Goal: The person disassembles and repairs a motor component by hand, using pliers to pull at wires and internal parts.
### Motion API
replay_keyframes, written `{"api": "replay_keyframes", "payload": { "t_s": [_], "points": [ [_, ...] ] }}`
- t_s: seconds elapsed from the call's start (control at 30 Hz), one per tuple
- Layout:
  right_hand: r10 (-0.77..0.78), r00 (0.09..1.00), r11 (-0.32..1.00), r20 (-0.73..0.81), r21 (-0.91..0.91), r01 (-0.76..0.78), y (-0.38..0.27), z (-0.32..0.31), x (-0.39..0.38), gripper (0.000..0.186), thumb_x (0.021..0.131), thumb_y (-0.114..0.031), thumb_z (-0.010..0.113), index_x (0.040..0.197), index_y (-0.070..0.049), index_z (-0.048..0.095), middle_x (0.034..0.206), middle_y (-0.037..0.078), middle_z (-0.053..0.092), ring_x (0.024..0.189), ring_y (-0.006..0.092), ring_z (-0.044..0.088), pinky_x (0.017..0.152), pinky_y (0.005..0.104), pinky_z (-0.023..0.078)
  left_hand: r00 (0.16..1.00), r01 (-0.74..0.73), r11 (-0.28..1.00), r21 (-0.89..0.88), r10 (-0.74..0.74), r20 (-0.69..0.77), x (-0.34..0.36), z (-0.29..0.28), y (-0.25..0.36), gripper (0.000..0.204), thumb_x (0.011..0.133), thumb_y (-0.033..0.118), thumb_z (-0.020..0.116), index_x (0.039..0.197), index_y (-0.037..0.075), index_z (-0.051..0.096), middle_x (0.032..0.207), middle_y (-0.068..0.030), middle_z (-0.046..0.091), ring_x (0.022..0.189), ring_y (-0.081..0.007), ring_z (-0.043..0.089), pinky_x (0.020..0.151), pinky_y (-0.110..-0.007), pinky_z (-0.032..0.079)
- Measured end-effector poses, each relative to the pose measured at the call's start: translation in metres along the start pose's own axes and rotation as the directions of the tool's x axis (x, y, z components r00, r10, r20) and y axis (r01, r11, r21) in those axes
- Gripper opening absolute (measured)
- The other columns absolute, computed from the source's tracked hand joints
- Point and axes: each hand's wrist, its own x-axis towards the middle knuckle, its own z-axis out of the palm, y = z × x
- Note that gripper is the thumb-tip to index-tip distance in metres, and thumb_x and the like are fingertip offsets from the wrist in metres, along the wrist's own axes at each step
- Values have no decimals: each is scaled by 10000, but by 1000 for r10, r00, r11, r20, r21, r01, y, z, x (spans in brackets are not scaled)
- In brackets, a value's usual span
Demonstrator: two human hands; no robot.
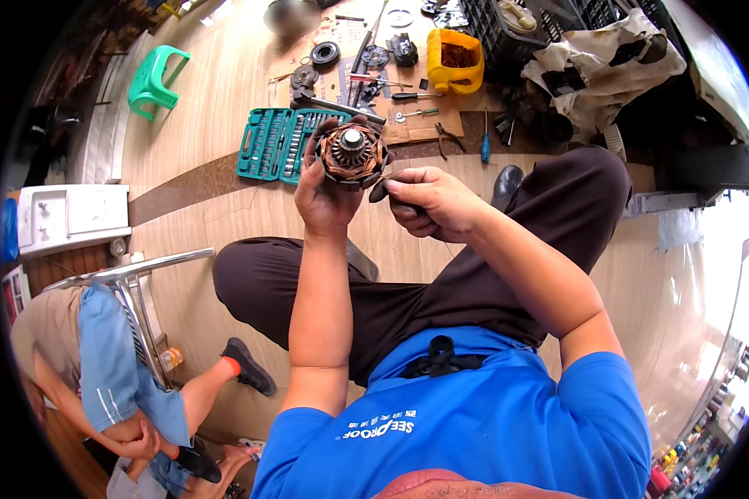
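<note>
In front of me, my left hand (324, 195) grips a motor armature (363, 170) from below and from its left side. Copper windings ring the armature, and a bright metal shaft end points up from its middle. Just right of it, my right hand (429, 200) is closed, with thumb and forefinger pinched by the armature's edge. A thin dark piece shows at those fingertips, too small to make out. Behind the armature lies an open green socket set case (264, 143), partly hidden by my left hand. Dark smudges cover my fingers.
Beyond lie a cardboard sheet (424, 129) with loose parts, pliers (448, 140), a blue screwdriver (485, 150) and a cut yellow jug (458, 62). Black crates (508, 37) stand back right. A green stool (156, 79) is far left; another person (112, 358) sits at left.
</note>
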Motion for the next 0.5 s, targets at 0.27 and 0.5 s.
{"api": "replay_keyframes", "payload": {
  "t_s": [0.27, 0.5],
  "points": [
    [-359, 932, 700, 54, -645, 307, 0, 31, -25, 292, 985, -232, 525, 846, -13, 659, 596, 12, 540, 504, 111, 469, 487, 270, 401, 990, -99, 991, 94, 108, -95, 10, 19, -1, 500, 795, 21, 668, 1250, -55, 477, 1165, -198, 600, 1065, -293, 618, 944, -451, 515],
    [-111, 977, -235, -183, -950, -205, 36, 20, 2, 183, 847, -116, 498, 891, -45, 660, 868, 193, 675, 865, 379, 655, 755, 479, 522, 950, -133, 960, 248, 195, -245, 12, 8, -11, 427, 851, 85, 649, 1239, -2, 493, 1140, -157, 606, 1032, -288, 628, 912, -474, 529]
  ]
}}
